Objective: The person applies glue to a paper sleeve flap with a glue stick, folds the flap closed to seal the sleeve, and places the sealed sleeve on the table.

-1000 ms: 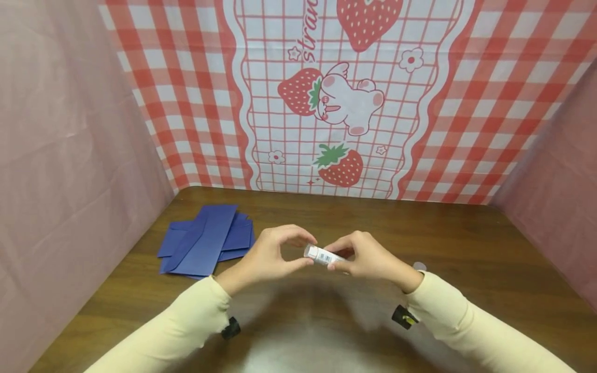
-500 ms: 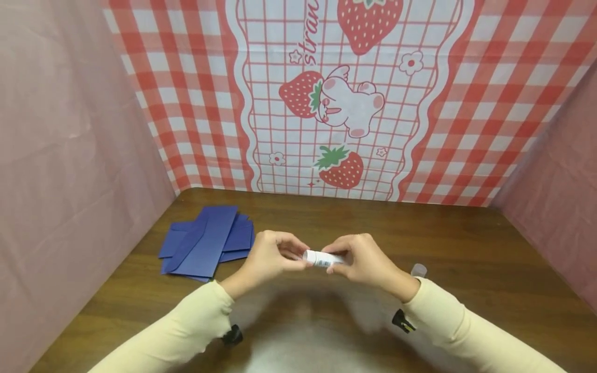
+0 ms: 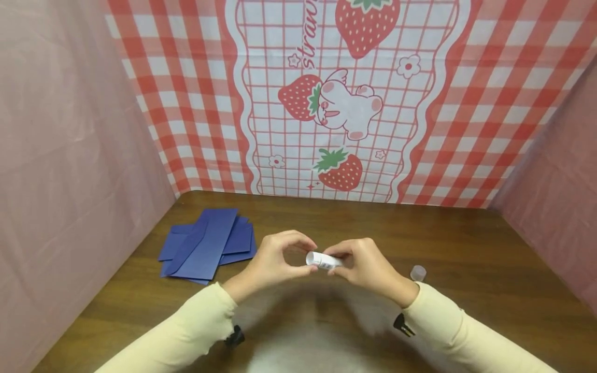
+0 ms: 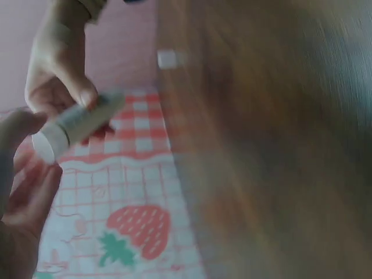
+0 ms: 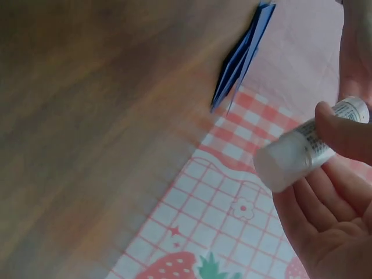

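Observation:
A white glue stick with a printed label is held level above the table between both hands. My right hand grips its barrel, thumb on one side and fingers on the other, as the right wrist view shows the glue stick closely. At the other end, the thumb and fingers of my left hand curl about the white base, seen in the left wrist view on the glue stick. Contact there is slight and partly blurred. A small translucent cap lies on the table by the right forearm.
Several blue envelopes lie in an overlapping pile on the left of the brown wooden table. Behind it hangs a red-and-white checked cloth with strawberries. Pink cloth walls off the sides.
The left fingers have closed about the glue stick's base, then loosened slightly, while its base turned more toward the camera. The right hand keeps its grip. The cap has come fully into sight.

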Tool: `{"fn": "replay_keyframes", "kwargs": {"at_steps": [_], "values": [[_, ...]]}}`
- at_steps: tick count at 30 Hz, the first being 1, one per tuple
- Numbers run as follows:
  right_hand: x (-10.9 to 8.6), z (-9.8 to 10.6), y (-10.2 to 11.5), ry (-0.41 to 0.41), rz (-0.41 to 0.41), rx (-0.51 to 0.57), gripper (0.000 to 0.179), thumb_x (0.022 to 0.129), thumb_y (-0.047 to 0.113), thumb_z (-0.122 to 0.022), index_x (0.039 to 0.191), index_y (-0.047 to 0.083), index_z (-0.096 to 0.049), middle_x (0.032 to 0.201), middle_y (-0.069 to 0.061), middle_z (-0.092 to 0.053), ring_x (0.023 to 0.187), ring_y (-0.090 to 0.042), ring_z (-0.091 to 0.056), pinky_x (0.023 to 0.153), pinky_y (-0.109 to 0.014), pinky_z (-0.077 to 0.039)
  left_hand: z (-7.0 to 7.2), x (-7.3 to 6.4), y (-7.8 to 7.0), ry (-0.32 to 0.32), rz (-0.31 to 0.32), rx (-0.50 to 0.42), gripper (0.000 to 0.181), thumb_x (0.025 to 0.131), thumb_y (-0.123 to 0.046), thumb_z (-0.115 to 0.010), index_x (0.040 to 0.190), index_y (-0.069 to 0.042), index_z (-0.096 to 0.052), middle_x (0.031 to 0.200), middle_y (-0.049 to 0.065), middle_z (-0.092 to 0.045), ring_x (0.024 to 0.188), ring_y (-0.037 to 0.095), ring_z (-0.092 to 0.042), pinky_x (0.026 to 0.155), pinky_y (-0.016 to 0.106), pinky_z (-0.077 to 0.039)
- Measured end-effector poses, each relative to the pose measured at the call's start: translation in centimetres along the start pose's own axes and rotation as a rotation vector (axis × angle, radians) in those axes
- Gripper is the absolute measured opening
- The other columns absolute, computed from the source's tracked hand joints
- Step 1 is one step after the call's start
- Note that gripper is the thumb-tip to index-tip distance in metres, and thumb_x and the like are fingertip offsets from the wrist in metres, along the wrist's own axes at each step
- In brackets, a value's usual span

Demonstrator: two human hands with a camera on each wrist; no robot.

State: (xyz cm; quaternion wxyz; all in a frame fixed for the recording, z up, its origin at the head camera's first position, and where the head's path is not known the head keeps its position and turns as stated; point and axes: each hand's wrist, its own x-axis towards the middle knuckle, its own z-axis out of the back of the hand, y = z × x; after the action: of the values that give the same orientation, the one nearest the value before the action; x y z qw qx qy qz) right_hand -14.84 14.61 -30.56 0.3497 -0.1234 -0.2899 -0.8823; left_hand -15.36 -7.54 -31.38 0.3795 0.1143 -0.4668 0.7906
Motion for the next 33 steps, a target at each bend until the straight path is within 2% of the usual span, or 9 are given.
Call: {"fn": "replay_keyframes", "kwargs": {"at_steps": [3,4,6,9,14,17,19,27,33], "values": [[0.0,-0.1,0.0,0.057,-0.037,0.068,0.025,0.071,0.007,-0.083,0.094,0.009,-0.075,0.086,-0.002,-0.076,0.074,-0.002,-0.066,0.065,-0.026,-0.057,0.7,0.1,0.4,0.039,-0.31,0.185,0.028,0.073,-0.006,-0.079,0.099,-0.006,-0.068,0.097,0.003,-0.07,0.093,0.011,-0.066,0.083,0.021,-0.054],[0.0,-0.1,0.0,0.069,-0.043,0.081,0.025,0.071,0.007,-0.083,0.094,0.009,-0.075,0.086,-0.002,-0.076,0.072,-0.001,-0.065,0.064,-0.025,-0.057,0.9,0.2,0.5,0.048,-0.368,0.214,0.027,0.073,-0.005,-0.078,0.098,-0.006,-0.068,0.096,0.003,-0.07,0.092,0.011,-0.066,0.083,0.019,-0.054],[0.0,-0.1,0.0,0.073,-0.042,0.083,0.024,0.07,0.007,-0.083,0.093,0.009,-0.076,0.084,-0.002,-0.076,0.068,0.001,-0.061,0.06,-0.022,-0.055,1.0,0.3,0.5,0.058,-0.395,0.23,0.025,0.072,-0.003,-0.077,0.096,-0.006,-0.069,0.093,0.002,-0.07,0.089,0.011,-0.066,0.081,0.017,-0.053],[-0.1,-0.3,0.1,0.043,-0.023,0.049,0.025,0.069,0.008,-0.084,0.093,0.009,-0.076,0.084,-0.002,-0.076,0.064,0.002,-0.057,0.057,-0.02,-0.052,0.7,0.1,0.3,0.038,-0.258,0.176,0.023,0.071,-0.003,-0.079,0.093,-0.004,-0.071,0.088,0.005,-0.073,0.081,0.012,-0.069,0.074,0.019,-0.056],[-0.2,-0.8,0.1,-0.03,-0.016,0.007,0.026,0.069,0.011,-0.085,0.093,0.008,-0.076,0.083,-0.003,-0.076,0.071,-0.002,-0.065,0.062,-0.022,-0.056,-0.3,0.0,-0.5,-0.065,0.248,-0.053,0.021,0.07,-0.007,-0.083,0.086,0.0,-0.072,0.08,0.013,-0.074,0.066,0.01,-0.069,0.062,0.02,-0.057],[-0.3,-1.0,0.1,-0.04,-0.035,0.005,0.025,0.068,0.01,-0.085,0.092,0.008,-0.076,0.083,-0.003,-0.076,0.073,-0.004,-0.067,0.063,-0.02,-0.056,-0.7,0.0,-0.8,-0.106,0.426,-0.107,0.021,0.07,-0.011,-0.084,0.084,-0.001,-0.072,0.079,0.013,-0.074,0.064,0.007,-0.067,0.059,0.018,-0.055],[-0.3,-1.1,0.1,-0.042,-0.043,-0.001,0.025,0.068,0.01,-0.085,0.091,0.008,-0.076,0.082,-0.003,-0.076,0.072,-0.005,-0.067,0.063,-0.02,-0.056,-0.9,-0.1,-0.9,-0.09,0.437,-0.099,0.022,0.071,-0.011,-0.083,0.085,-0.001,-0.071,0.08,0.013,-0.073,0.068,0.009,-0.068,0.061,0.017,-0.055],[-0.4,-1.2,0.2,-0.04,-0.04,-0.021,0.022,0.067,0.007,-0.085,0.087,0.011,-0.076,0.081,0.0,-0.075,0.071,-0.004,-0.065,0.063,-0.018,-0.054,-1.5,-0.1,-1.0,0.025,0.329,-0.034,0.033,0.073,-0.01,-0.081,0.099,0.001,-0.066,0.097,0.013,-0.071,0.086,0.021,-0.072,0.072,0.015,-0.055],[-0.1,-1.3,0.6,-0.033,-0.036,-0.037,0.024,0.065,0.007,-0.086,0.086,0.01,-0.076,0.08,0.0,-0.074,0.069,-0.003,-0.062,0.061,-0.017,-0.052,-2.0,0.1,-0.8,0.018,0.303,0.023,0.021,0.072,-0.006,-0.078,0.09,-0.004,-0.068,0.089,0.009,-0.072,0.076,0.013,-0.068,0.065,0.013,-0.052]]}}
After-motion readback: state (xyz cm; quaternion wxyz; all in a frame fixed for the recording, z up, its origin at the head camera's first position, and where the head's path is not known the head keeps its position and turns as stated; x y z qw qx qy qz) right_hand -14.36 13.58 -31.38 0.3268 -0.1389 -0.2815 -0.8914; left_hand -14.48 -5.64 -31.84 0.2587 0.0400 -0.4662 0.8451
